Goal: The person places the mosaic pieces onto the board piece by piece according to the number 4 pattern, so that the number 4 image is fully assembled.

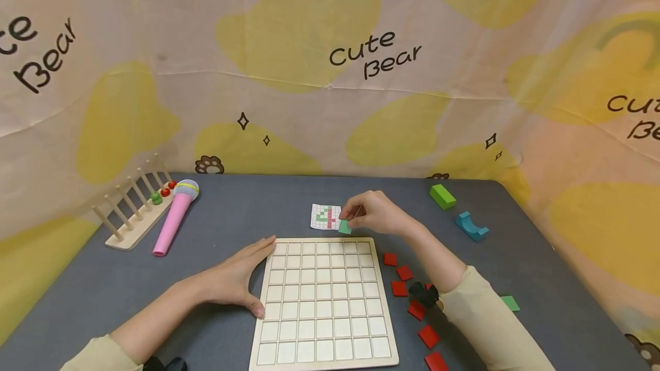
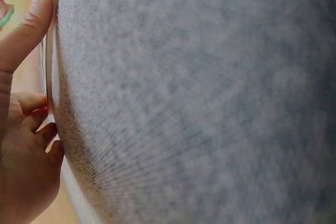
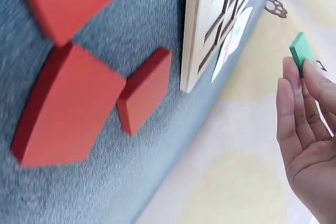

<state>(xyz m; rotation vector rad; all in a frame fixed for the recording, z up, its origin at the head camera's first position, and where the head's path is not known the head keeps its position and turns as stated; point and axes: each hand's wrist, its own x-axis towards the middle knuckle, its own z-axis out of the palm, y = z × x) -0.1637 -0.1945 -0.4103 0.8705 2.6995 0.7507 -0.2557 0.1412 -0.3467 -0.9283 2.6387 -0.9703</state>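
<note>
A pale wooden grid board [image 1: 323, 292] lies on the dark table, its square cells bare. My left hand [image 1: 227, 279] rests at the board's left edge, thumb low on the rim and the fingertips by the far corner. Beyond the board's far edge, my right hand [image 1: 378, 213] pinches a small green square tile [image 1: 345, 227] between thumb and fingers. In the right wrist view this green tile [image 3: 301, 51] is held up off the table. Just left of it lies a paper pattern card [image 1: 321, 217] with green and red squares on a grid.
Several red square tiles [image 1: 399, 288] lie along the board's right side, partly under my right forearm. Another green tile [image 1: 510, 303] is farther right. A peg rack [image 1: 131, 233] with beads and a pink toy microphone [image 1: 172, 225] stand left; a green block [image 1: 442, 197] and blue arch [image 1: 471, 228] sit back right.
</note>
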